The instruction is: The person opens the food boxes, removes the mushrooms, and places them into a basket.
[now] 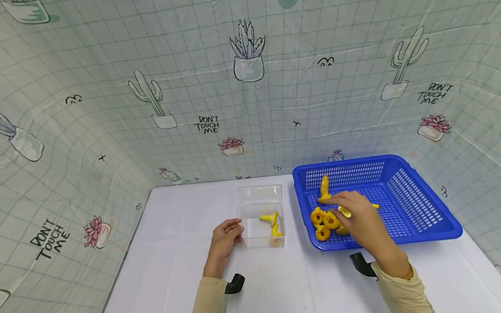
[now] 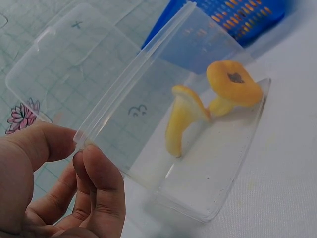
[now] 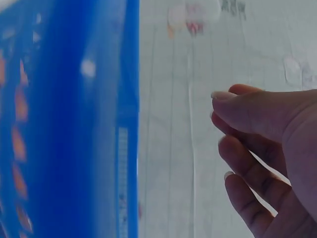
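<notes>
My left hand [image 1: 225,239] pinches the rim of a clear plastic box [image 1: 256,241] between thumb and fingers at its left side. Inside that box lie two yellow toy-like mushrooms, one with a pale trumpet stem [image 2: 179,124], the other a mushroom with a dark hollow in its cap [image 2: 223,79]. Over the blue basket, my right hand [image 1: 362,221] has its fingertips close to a yellow mushroom [image 1: 324,189] at the basket's left wall. In the right wrist view, nothing shows between the right hand's loosely bent fingers [image 3: 247,109].
The blue plastic basket [image 1: 428,202] with perforated walls stands on the right of the white table [image 1: 176,221]. Several yellow mushrooms [image 1: 322,233] lie in its front left part. The box's hinged lid [image 1: 259,194] stands raised at the back. A patterned sheet [image 1: 188,65] hangs behind.
</notes>
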`<state>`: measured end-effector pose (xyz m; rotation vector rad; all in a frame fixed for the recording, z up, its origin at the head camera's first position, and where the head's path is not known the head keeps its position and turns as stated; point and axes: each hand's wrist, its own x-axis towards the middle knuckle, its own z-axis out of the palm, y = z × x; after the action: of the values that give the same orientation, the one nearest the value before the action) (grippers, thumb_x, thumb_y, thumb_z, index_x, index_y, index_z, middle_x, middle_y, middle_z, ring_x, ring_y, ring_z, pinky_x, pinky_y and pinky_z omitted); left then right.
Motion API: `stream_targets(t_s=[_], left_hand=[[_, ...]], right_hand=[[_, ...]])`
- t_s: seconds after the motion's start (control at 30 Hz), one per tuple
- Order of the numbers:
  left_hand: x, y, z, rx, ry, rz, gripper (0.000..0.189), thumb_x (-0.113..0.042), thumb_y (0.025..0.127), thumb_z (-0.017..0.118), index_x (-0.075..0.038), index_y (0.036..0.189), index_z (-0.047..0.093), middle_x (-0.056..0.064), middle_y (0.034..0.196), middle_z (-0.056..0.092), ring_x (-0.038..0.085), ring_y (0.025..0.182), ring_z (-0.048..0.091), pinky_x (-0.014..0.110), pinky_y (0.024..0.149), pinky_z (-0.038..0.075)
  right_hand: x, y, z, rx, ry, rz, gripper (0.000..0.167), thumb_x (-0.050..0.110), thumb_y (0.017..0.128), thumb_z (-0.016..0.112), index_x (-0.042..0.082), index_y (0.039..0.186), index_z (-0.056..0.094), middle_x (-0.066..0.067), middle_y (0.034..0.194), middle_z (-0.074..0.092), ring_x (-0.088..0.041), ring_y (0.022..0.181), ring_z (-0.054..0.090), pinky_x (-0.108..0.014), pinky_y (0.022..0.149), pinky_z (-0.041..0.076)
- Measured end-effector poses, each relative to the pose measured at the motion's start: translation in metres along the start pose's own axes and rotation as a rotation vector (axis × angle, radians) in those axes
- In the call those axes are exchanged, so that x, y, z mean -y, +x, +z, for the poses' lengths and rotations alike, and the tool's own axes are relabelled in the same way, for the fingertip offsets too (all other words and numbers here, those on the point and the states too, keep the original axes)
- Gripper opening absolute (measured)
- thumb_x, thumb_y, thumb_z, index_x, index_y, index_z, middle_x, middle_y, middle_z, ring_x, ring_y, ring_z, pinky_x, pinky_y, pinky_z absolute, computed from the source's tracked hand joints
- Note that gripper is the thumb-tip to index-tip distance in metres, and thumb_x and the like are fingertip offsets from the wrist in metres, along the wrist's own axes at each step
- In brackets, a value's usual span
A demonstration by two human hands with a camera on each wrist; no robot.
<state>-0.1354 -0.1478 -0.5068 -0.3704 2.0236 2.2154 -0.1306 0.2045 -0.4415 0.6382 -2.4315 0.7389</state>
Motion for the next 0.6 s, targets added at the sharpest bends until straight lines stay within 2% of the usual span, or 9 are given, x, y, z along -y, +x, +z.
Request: stream_targets(t_s=[0.17, 0.27, 0.6], left_hand=[[0.0, 0.0, 0.0, -0.002, 0.0, -0.001, 0.036, 0.004, 0.095, 0.066, 0.015, 0.129, 0.06, 0.001, 0.092, 0.063, 0.009, 0.067, 0.058, 0.019, 0.062, 0.053], [0.0, 0.001, 0.0, 0.001, -0.001, 0.0, 0.036, 0.004, 0.096, 0.066, 0.015, 0.129, 0.06, 0.001, 0.092, 0.063, 0.009, 0.068, 0.058, 0.019, 0.062, 0.053], [0.0, 0.0, 0.0, 0.005, -0.005, 0.0, 0.037, 0.006, 0.095, 0.065, 0.017, 0.129, 0.059, 0.002, 0.091, 0.061, 0.009, 0.067, 0.057, 0.018, 0.061, 0.053]], right_hand=[[0.018, 0.006, 0.021, 0.036, 0.059, -0.112, 0.04, -0.015, 0.067, 0.091, 0.007, 0.098, 0.08, -0.004, 0.1, 0.076, -0.025, 0.095, 0.071, -0.047, 0.081, 0.061], [0.029, 0.01, 0.033, 0.084, 0.067, -0.146, 0.037, -0.012, 0.071, 0.091, 0.008, 0.099, 0.08, -0.001, 0.1, 0.076, -0.023, 0.095, 0.07, -0.045, 0.082, 0.062], [0.055, 0.026, 0.064, 0.252, 0.088, -0.156, 0.03, -0.005, 0.079, 0.09, 0.012, 0.102, 0.079, 0.001, 0.104, 0.075, -0.02, 0.099, 0.069, -0.039, 0.088, 0.061]])
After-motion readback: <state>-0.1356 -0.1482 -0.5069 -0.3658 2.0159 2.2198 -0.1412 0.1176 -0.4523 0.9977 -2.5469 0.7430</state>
